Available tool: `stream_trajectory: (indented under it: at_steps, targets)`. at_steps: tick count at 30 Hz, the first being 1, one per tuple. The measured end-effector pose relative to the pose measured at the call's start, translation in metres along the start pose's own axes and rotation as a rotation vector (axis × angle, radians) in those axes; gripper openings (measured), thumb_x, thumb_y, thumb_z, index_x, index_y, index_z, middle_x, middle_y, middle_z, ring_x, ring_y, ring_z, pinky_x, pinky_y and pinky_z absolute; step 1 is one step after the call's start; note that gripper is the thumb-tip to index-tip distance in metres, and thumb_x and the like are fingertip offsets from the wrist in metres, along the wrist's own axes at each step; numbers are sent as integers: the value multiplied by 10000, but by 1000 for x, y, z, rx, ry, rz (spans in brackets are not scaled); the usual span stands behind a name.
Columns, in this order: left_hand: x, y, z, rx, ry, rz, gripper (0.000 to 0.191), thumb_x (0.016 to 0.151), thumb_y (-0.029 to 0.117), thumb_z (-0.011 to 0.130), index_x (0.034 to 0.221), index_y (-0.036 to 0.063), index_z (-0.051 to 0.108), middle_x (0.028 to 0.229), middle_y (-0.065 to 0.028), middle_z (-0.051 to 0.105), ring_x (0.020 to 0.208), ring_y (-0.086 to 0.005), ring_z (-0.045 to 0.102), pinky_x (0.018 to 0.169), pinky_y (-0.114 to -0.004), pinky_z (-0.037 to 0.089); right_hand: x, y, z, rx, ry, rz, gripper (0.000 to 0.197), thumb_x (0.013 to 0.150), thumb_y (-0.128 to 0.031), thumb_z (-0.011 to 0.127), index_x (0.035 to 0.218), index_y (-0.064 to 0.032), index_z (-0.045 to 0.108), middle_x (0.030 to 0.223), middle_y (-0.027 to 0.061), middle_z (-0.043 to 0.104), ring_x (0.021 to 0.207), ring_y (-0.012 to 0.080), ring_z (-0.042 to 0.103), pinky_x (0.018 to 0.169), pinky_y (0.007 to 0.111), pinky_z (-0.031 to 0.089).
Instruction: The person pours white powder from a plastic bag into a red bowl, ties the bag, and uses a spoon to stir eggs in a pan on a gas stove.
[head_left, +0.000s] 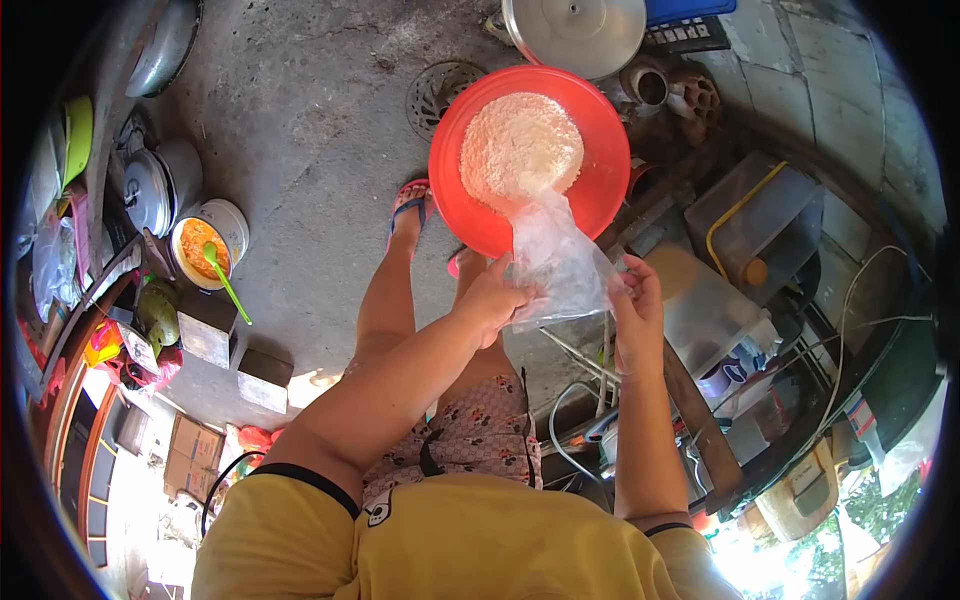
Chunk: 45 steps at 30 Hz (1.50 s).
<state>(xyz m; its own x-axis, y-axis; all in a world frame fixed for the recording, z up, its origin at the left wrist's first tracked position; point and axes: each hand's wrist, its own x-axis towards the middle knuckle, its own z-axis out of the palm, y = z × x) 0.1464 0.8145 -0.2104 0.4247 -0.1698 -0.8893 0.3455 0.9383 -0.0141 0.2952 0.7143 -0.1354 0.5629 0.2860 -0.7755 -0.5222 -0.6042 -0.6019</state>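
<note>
A clear plastic bag (562, 259) is held between both hands, its mouth tipped down over a wide red plastic basin (606, 154). My left hand (491, 300) grips the bag's left side. With thumb and fingers, my right hand (636, 296) pinches the right corner of the bag. In the basin lies a heap of pale, flour-like powder (525, 142), and the bag's lower end touches its near edge. The bag looks thin, crumpled and nearly flat. What supports the basin from below is hidden.
A round metal lid (576, 30) lies beyond the basin. At left stand a lidded metal pot (146, 191) and a white tub (196, 255) of orange shreds with a green spoon (225, 281). Translucent storage boxes (750, 210) crowd the right. A drain grate (435, 97) is in the concrete floor.
</note>
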Motion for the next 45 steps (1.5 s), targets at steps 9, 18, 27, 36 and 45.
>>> stream_trajectory:
  at_steps: [9,18,27,36,45]
  targets:
    - [-12,-6,-19,100,-265,13,698,795,-58,457,1379,203,177,1126,-54,545,1006,-124,532,757,-251,419,49,-6,-17,36,-1,402,488,835,-346,518,1198,-39,408,1050,71,509,915,147,502,776,326,408]
    - [-11,-6,-31,192,-224,-136,608,808,71,543,1340,123,254,1135,-40,530,1003,-143,535,831,-305,423,85,66,26,-9,-373,522,199,837,-187,553,940,-18,571,832,46,604,732,126,582,648,243,462]
    - [40,-30,-60,92,155,47,285,861,286,525,1026,55,548,943,-26,607,852,-142,582,788,-304,442,87,85,29,-381,-88,289,177,860,-178,524,847,-18,596,658,-7,553,574,61,479,521,215,385]
    - [-33,-4,-14,-211,-162,-77,539,779,161,642,1240,63,380,961,-60,599,806,-135,591,670,-269,428,113,110,4,-441,-100,39,179,858,-147,486,858,1,588,672,16,552,604,83,480,562,236,405]
    - [-17,6,-12,129,-87,-131,489,787,241,635,1203,73,441,1021,-58,588,858,-145,580,747,-262,452,84,73,18,126,-274,191,235,842,-47,443,1062,-60,524,883,1,588,703,81,551,637,199,436]
